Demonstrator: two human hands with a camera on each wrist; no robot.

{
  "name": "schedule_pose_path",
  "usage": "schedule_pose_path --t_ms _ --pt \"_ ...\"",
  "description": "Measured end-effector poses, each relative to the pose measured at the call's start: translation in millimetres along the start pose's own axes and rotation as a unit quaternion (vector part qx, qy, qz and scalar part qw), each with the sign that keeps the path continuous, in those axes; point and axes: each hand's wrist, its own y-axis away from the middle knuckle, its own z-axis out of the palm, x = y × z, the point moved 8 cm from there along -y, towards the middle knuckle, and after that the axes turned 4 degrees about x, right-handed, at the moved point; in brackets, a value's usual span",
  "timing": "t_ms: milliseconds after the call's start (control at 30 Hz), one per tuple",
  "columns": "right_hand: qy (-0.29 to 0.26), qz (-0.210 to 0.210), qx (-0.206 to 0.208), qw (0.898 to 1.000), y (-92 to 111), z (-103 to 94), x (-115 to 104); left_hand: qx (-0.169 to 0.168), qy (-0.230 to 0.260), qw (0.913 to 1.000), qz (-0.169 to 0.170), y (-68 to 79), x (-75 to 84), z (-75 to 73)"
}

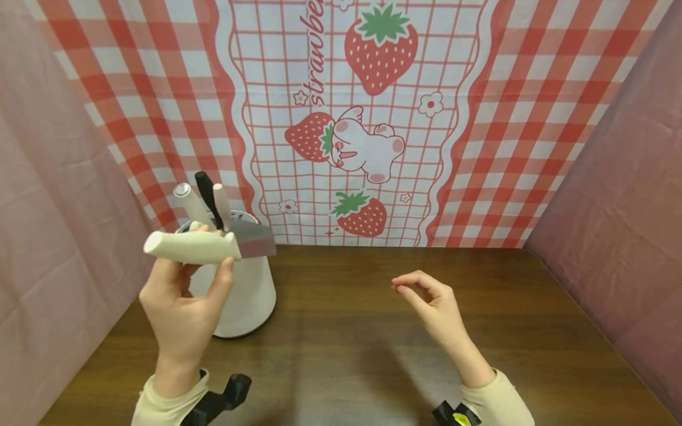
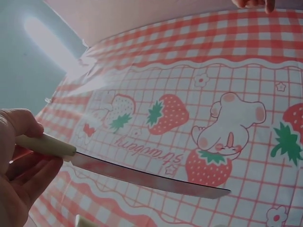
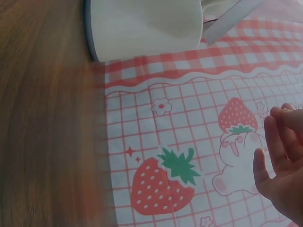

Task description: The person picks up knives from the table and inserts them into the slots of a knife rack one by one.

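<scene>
My left hand (image 1: 181, 316) grips a kitchen knife (image 1: 189, 247) by its cream handle, raised in front of the knife holder. The knife's blade points right in the head view; the left wrist view shows its long blade (image 2: 151, 179) with nothing touching it. Behind it stands the white, round knife holder (image 1: 253, 296), partly hidden by the hand and knife. From its top rise a white handle with a silver end (image 1: 190, 203), a black handle (image 1: 208, 192) and a slim pale handle (image 1: 221, 204). My right hand (image 1: 439, 307) hovers over the table, fingers loosely bent, holding nothing.
The brown wooden table (image 1: 341, 337) reaches back to a red-and-white checked strawberry cloth (image 1: 367, 136). Pink fabric walls stand on the left (image 1: 69, 148) and right (image 1: 613, 207). The holder sits near the back left.
</scene>
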Motion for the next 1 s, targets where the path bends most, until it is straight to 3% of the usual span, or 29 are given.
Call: schedule_pose_path --t_ms 133,300,667,1000 --pt "-0.015 -0.005 0.0 1.0 0.5 -1.2 0.0 0.034 0.042 0.9985 0.009 -4.1 2.9 -4.9" --pt "0.006 0.01 0.0 1.0 1.5 -3.5 2.0 0.066 0.073 0.9948 0.028 -9.1 3.4 -11.8" --pt "0.019 0.038 -0.002 0.999 5.6 -7.6 6.2 0.076 -0.044 0.9931 0.077 -10.8 4.1 -19.1" --pt "0.012 0.028 -0.002 1.0 6.3 -8.4 6.0 0.053 -0.074 0.9899 0.109 -11.9 -0.5 -19.8"
